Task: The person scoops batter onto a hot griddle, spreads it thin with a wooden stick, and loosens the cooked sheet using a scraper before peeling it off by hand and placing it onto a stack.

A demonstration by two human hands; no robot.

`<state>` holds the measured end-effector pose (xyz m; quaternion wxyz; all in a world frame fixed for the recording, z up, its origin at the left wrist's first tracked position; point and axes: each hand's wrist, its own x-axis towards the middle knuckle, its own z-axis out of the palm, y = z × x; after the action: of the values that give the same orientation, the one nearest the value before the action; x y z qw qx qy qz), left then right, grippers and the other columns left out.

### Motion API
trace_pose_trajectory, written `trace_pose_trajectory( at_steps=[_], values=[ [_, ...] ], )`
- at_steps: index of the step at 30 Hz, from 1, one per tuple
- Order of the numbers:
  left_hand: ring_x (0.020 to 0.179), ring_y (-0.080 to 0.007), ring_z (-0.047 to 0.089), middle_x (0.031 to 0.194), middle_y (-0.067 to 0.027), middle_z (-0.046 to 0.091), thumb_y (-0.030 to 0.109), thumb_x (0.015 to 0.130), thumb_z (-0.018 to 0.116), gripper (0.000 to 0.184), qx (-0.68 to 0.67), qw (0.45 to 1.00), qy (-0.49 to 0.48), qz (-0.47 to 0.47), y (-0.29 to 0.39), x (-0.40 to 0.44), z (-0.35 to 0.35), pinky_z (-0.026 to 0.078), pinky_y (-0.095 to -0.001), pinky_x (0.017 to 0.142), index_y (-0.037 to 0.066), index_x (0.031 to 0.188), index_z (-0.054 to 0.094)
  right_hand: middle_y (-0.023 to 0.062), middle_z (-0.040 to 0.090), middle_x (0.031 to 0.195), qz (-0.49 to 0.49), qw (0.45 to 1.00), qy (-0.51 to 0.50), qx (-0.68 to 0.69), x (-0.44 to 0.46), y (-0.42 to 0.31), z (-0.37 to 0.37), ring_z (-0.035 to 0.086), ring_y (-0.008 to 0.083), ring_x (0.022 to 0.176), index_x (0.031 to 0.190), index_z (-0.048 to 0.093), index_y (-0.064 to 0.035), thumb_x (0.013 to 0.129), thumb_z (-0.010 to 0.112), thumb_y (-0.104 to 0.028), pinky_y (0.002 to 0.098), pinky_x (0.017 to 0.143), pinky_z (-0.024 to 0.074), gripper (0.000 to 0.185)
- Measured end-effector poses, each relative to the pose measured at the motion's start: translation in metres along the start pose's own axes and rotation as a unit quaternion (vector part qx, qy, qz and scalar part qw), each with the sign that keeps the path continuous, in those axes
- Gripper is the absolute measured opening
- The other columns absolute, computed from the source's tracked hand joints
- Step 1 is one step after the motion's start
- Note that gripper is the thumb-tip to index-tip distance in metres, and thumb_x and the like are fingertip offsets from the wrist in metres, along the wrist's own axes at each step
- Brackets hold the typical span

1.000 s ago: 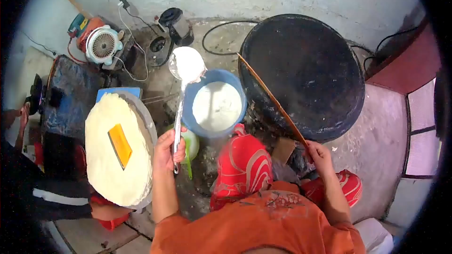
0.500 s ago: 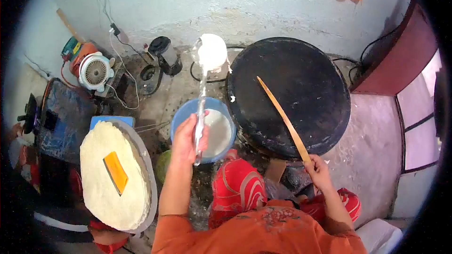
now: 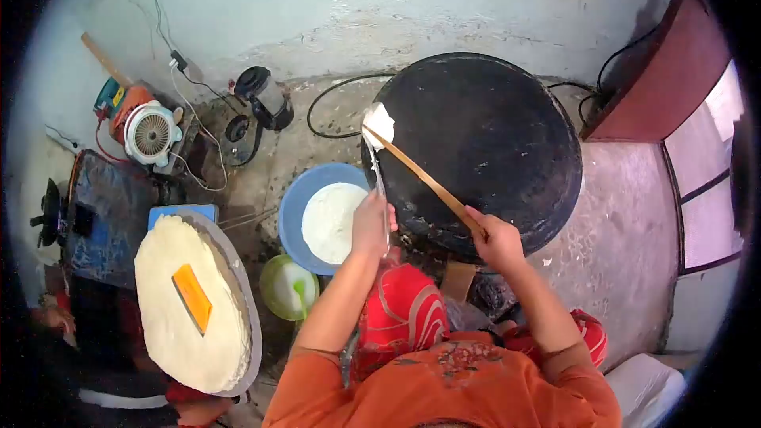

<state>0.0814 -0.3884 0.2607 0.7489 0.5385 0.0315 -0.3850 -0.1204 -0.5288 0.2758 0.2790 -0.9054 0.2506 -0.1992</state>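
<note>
My left hand [image 3: 371, 223] is closed round the metal handle of a ladle [image 3: 377, 177], whose head is coated in thick white batter [image 3: 380, 124] over the left edge of a round black griddle [image 3: 491, 135]. In my right hand [image 3: 499, 242] is a long flat wooden spatula [image 3: 432, 181]. Its tip lies across the ladle at the batter; whether it touches the griddle I cannot tell. Left of the griddle, a blue basin [image 3: 290, 198] holds white batter. Below that stands a green bowl [image 3: 269, 298] with whitish liquid and a green spoon [image 3: 300, 288].
A stack of thin round flatbreads [image 3: 178, 269] with an orange item [image 3: 193, 299] on top stands at left. Behind are a blower [image 3: 154, 133], a blender-like jug [image 3: 269, 100] and loose cables. A reddish-brown panel [image 3: 662, 71] leans at right. A person's hand [image 3: 57, 319] shows far left.
The ladle has swung right and down from above the basin to the griddle's left edge. The spatula has moved up and left to meet it. The basin and green bowl are more exposed.
</note>
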Motion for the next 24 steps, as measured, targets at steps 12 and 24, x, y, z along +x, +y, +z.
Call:
trace_pose_trajectory(
  at_steps=[12,24],
  values=[
    [0.043,-0.0097,0.042,0.060,-0.0019,0.047,0.003,0.085,0.045,0.031,0.111,0.990,0.042,0.070,0.007,-0.026,0.005,0.035,-0.0228,0.037,-0.004,0.115,0.049,0.0129,0.063,0.090,0.096,0.993,-0.059,0.020,0.007,0.010,-0.001,0.060,0.0330,0.077,0.114,0.058,-0.0192,0.077,0.056,-0.015,0.0403,0.067,0.0490,0.037],
    [0.048,-0.0109,0.041,0.069,-0.0076,0.047,0.015,0.089,0.042,0.031,-0.147,0.976,-0.150,-0.061,0.067,0.054,0.009,0.036,-0.0217,0.039,-0.003,0.114,0.047,0.0077,0.057,0.073,-0.075,0.990,0.003,-0.123,-0.010,0.040,-0.036,0.057,0.0279,0.068,0.118,0.053,-0.0164,0.070,0.059,-0.009,0.0386,0.061,0.0477,0.049]
  ],
)
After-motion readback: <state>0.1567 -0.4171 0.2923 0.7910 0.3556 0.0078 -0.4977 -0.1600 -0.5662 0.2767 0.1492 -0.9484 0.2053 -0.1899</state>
